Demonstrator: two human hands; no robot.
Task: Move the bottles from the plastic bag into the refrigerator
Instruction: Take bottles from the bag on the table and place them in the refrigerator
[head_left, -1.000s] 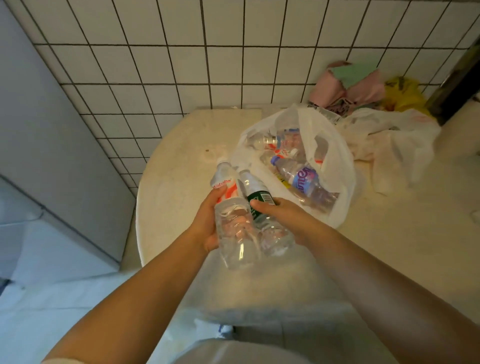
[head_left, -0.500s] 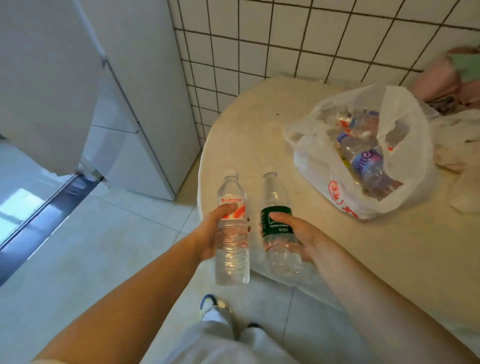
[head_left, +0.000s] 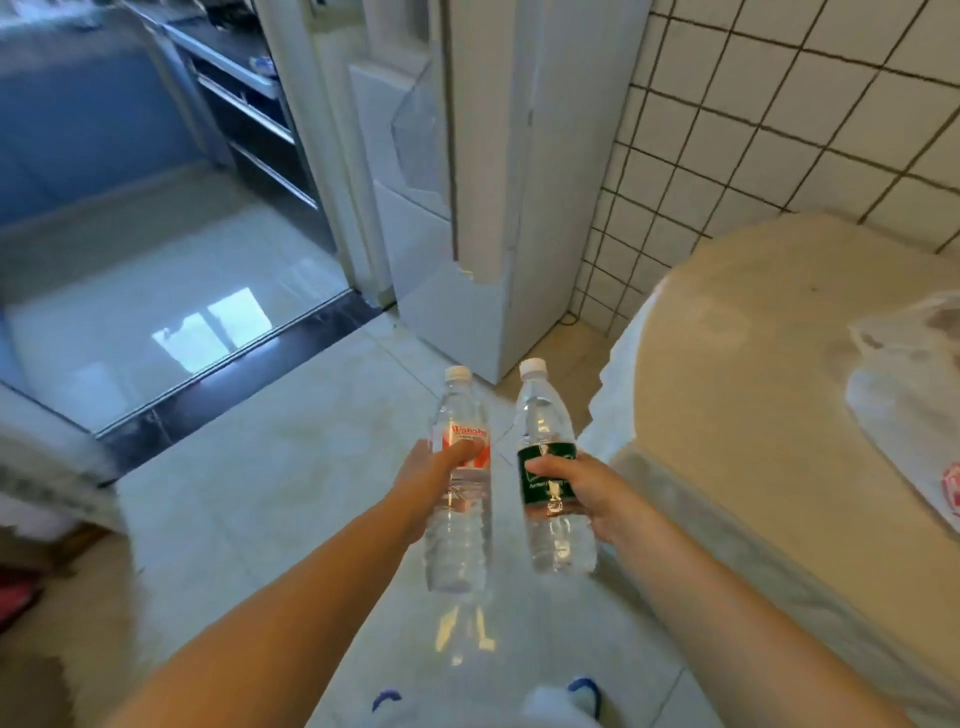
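My left hand (head_left: 426, 483) grips a clear water bottle with a red-and-white label (head_left: 460, 499), held upright over the floor. Beside it, my right hand (head_left: 592, 499) holds a clear bottle with a dark green label (head_left: 550, 473), also upright. The two bottles are a little apart. The white refrigerator (head_left: 483, 171) stands ahead against the tiled wall, its door shut. The white plastic bag (head_left: 909, 395) lies on the round beige table (head_left: 753, 374) at the right edge; its contents are out of sight.
Pale floor tiles (head_left: 270, 493) stretch between me and the refrigerator. A dark door threshold (head_left: 234, 384) leads left into a kitchen with dark shelving (head_left: 249, 98). The table's rim is close to my right arm. My feet show at the bottom.
I have turned left, away from the table, carrying both bottles. The bag has slid to the right edge of view and the refrigerator now stands ahead.
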